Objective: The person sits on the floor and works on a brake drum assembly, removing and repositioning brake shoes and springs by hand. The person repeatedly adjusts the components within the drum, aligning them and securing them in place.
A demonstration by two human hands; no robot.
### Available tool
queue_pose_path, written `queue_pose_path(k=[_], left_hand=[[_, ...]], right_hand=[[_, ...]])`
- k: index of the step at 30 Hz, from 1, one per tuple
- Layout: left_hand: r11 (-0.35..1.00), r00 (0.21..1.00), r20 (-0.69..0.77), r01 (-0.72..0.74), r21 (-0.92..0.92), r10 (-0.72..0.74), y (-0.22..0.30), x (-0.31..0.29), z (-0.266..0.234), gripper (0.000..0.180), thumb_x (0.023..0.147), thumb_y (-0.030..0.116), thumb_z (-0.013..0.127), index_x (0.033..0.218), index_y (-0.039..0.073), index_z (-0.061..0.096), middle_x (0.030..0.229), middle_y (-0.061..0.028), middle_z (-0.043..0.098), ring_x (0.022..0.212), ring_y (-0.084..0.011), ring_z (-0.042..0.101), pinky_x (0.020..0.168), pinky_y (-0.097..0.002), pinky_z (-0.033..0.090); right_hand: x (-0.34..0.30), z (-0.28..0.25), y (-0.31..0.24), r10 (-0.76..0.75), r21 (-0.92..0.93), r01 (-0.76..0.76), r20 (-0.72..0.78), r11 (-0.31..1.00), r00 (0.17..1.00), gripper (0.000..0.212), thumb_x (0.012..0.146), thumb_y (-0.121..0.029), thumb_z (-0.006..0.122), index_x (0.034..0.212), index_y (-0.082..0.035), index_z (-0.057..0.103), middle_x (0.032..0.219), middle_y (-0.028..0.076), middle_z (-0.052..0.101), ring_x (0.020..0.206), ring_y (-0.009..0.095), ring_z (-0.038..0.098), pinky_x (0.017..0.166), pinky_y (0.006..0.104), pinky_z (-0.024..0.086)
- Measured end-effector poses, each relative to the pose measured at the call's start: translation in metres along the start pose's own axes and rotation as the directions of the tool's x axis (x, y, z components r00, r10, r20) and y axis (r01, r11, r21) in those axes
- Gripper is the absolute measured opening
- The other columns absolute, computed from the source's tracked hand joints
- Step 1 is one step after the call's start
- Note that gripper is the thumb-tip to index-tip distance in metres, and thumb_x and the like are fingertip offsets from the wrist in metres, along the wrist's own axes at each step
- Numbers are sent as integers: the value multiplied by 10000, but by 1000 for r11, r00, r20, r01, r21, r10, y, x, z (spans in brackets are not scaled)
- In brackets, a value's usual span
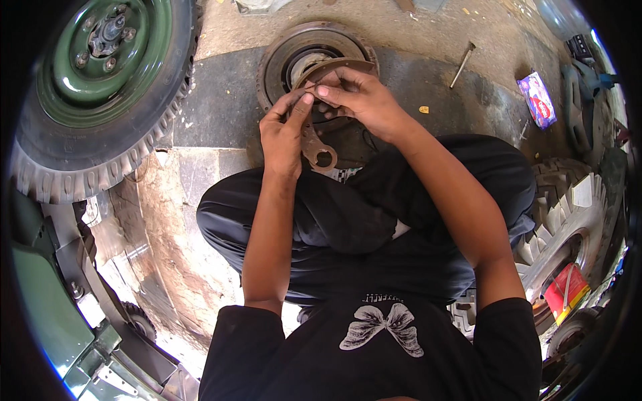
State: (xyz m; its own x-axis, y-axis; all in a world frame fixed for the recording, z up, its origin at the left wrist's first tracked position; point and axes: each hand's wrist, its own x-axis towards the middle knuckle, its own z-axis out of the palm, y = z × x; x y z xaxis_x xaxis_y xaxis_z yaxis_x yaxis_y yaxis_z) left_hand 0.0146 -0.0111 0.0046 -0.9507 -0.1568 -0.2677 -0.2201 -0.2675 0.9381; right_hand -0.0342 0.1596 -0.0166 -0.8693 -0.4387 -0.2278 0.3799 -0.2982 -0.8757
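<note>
- Dark slabs (221, 100) and pale brown concrete (234, 30) made up the ground of a cluttered workspace.
- At the upper left stood a tyre (73, 150) around a green wheel hub (67, 87); green bodywork (50, 307) showed below it.
- On the right lay a purple package (537, 100), with a thin metal rod (461, 67) well apart from it and a chunky-treaded tyre (565, 234) lower down.
- Ahead of the person's folded legs, in black trousers (321, 207), a round metal drum (271, 63) rested on the dark slabs.
- Over the drum's near side was a rust-brown metal part (311, 142), its holed, rounded end toward the lap.
- Left hand (284, 130): fingers curled, thumb pointing up, closed around the metal part.
- Right hand (358, 100): fingers bent and thumb reaching toward the left thumb, gripping the same part by its upper side.
- Both hands' fingertips nearly met; anything small pinched between them could not be made out.
</note>
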Motion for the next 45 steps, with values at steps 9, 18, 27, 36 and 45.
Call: queue_pose_path(k=[9,18,27,36,45], left_hand=[[998,996,-59,69,3,-69,2,1,-2,226,981,166,777,1127,-6,750,1025,-36,730,849,-92,659,674,-256,548],[992,998,-35,-55,113,60,-1,4,-1,269,949,148,812,1148,-25,760,1042,-48,735,931,-120,672,792,-268,551],[914,995,24,-100,393,98,-2,4,-4,303,875,134,878,1103,-45,789,1145,-82,734,1025,-155,681,920,-284,524],[844,962,28,-251,474,271,-6,4,-2,309,852,162,883,1073,-40,807,1229,-214,709,1166,-300,686,1015,-377,523],[736,920,99,-365,571,380,-11,9,-7,286,877,179,855,1104,7,816,1299,-262,681,1240,-365,664,1048,-417,518]], right_hand=[[7,-1,15,-402,-476,291,-150,830,903,288,982,-257,767,1102,3,736,906,55,756,827,94,699,768,280,555],[6,1,6,-346,-221,315,-120,923,930,218,1040,-169,695,1146,22,681,1041,79,745,919,118,696,820,286,580],[-1,6,-3,-281,-135,265,-118,955,952,228,1023,-156,715,1140,36,683,998,87,750,942,122,713,812,292,618],[-1,9,0,-347,-232,306,-166,923,923,221,979,-128,765,1068,62,695,956,113,766,832,123,729,732,280,625],[3,3,10,-330,-219,293,-158,931,931,302,955,-227,799,1081,35,715,937,106,773,841,138,744,766,293,602]])
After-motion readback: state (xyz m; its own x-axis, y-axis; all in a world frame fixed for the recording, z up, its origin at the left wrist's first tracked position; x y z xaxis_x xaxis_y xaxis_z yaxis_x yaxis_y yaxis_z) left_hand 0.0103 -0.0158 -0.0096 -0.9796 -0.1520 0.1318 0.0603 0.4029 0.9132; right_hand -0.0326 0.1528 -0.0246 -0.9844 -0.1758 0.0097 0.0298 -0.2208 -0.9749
